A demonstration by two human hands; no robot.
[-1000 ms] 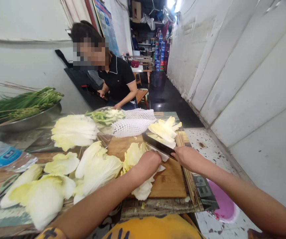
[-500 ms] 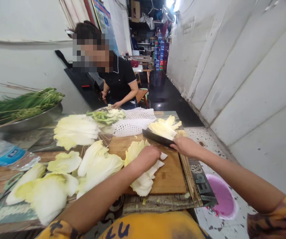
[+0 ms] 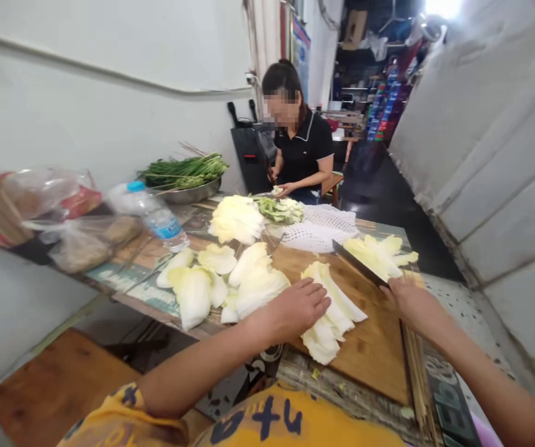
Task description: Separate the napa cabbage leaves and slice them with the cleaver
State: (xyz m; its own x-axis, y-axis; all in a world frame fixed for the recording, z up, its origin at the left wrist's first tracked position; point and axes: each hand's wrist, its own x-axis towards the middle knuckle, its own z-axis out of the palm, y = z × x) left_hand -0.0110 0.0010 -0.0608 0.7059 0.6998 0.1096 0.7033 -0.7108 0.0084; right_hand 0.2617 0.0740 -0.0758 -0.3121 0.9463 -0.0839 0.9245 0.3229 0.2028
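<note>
My left hand [image 3: 301,305] lies with loosely curled fingers on a stack of pale cabbage leaves [image 3: 330,310] on the wooden cutting board [image 3: 370,347]. My right hand [image 3: 409,302] is closed on the handle of a dark cleaver [image 3: 358,264], whose blade points away to the upper left, lifted clear of the stack. Cut yellow cabbage pieces [image 3: 379,254] lie past the blade at the board's far right. Loose whole leaves [image 3: 221,282] are spread to the left of the board.
A person in a black shirt [image 3: 302,152] sits at the far end with a plate of green pieces [image 3: 279,210]. White net wrap [image 3: 318,226], a water bottle [image 3: 158,214], a metal bowl of green stalks [image 3: 186,177], plastic bags [image 3: 62,217] and a wooden bench [image 3: 58,385] surround the table.
The view has swung left, showing more table and the bench. My left hand slid back to the stack's near-left side, and the cleaver drew back to the right.
</note>
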